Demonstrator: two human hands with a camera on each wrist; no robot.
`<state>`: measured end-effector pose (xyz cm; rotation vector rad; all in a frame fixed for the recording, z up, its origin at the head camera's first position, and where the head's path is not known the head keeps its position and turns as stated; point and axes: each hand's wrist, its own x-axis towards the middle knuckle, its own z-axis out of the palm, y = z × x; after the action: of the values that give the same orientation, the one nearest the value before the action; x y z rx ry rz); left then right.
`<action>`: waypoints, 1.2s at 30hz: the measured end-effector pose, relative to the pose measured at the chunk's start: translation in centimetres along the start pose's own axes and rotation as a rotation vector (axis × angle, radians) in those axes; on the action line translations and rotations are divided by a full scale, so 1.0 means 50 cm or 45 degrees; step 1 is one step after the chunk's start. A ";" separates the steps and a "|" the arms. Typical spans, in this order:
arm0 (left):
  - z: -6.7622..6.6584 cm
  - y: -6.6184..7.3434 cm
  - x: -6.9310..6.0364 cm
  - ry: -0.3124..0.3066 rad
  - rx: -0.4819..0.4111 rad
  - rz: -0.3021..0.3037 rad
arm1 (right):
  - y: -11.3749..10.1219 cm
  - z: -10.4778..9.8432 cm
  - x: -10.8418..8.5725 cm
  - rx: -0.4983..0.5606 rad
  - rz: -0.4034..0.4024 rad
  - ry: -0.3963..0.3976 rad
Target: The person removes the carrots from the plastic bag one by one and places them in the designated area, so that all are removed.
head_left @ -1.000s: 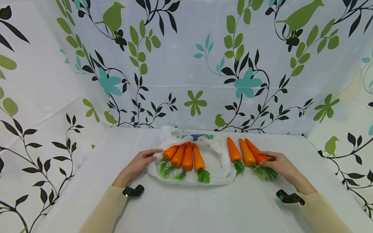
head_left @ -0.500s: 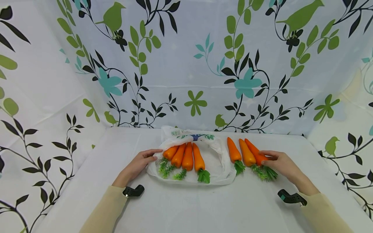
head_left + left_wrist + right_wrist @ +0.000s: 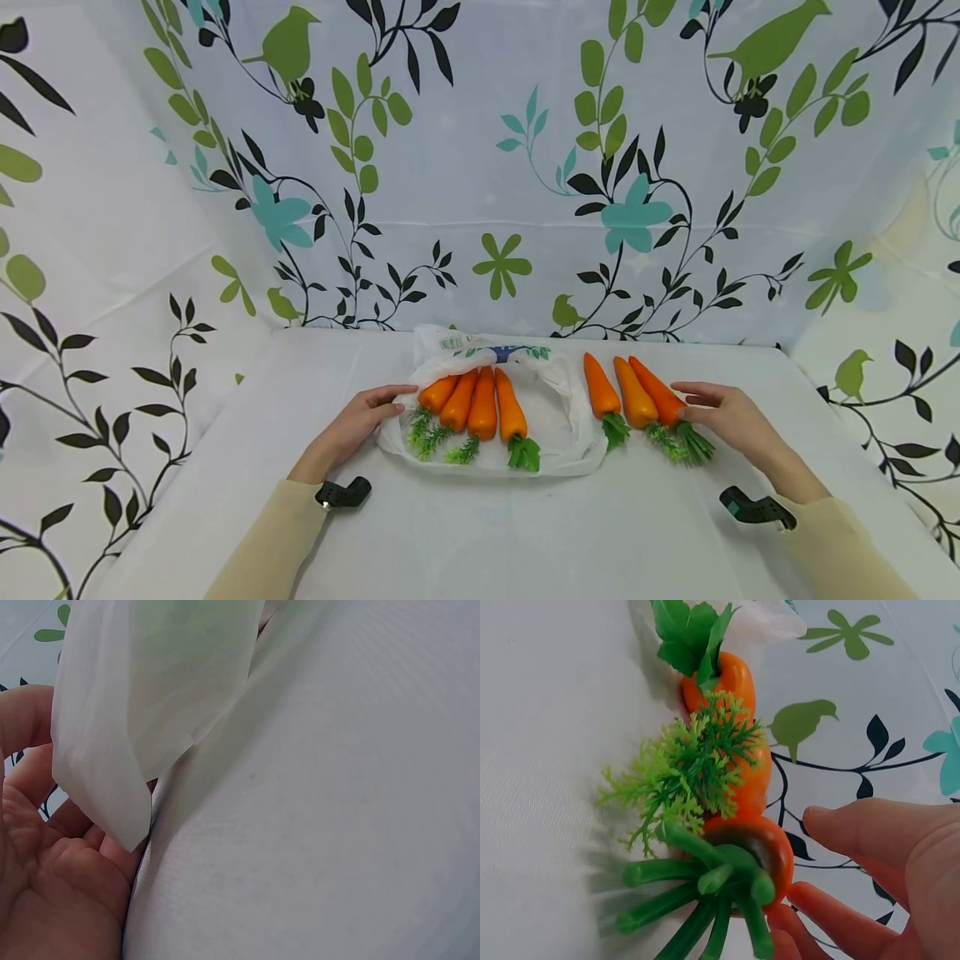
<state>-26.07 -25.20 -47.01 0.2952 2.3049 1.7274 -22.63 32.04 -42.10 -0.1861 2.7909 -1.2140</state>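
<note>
Near the middle of the table in the head view lies a white plastic bag [image 3: 558, 454], its mouth towards me, with several orange carrots [image 3: 483, 404] inside, green tops facing me. My left hand [image 3: 367, 417] holds the bag's left edge; in the left wrist view, the bag's edge [image 3: 105, 772] partly covers the fingers. Right of the bag lie three more carrots: one beside the bag [image 3: 600, 387], a middle carrot [image 3: 633, 396] and a right carrot [image 3: 660, 390]. My right hand [image 3: 738, 421] is beside the right carrot, thumb and fingers spread, gripping nothing.
A white-covered table [image 3: 525, 542] bears everything. A patterned curtain [image 3: 465, 208] with leaves and birds stands behind and at both sides. Dark wrist straps [image 3: 345, 492] sit at the sleeve cuffs.
My right hand has let go of the right carrot and shifted slightly to the right, its fingers opening. The left hand, bag and carrots have stayed in place.
</note>
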 end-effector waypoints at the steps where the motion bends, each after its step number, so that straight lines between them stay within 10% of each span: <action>1: 0.000 0.001 -0.001 0.003 0.002 -0.001 | -0.003 0.000 0.000 -0.016 -0.004 0.010; 18: -0.001 -0.002 -0.001 -0.011 0.001 0.011 | -0.105 0.063 -0.013 -0.064 -0.194 0.169; 36: 0.000 0.002 0.001 -0.011 -0.009 -0.010 | -0.169 0.154 -0.001 -0.009 -0.389 0.071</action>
<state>-26.10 -25.17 -46.94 0.2911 2.2906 1.7269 -20.92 20.79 -41.15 -0.6078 2.8921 -1.2851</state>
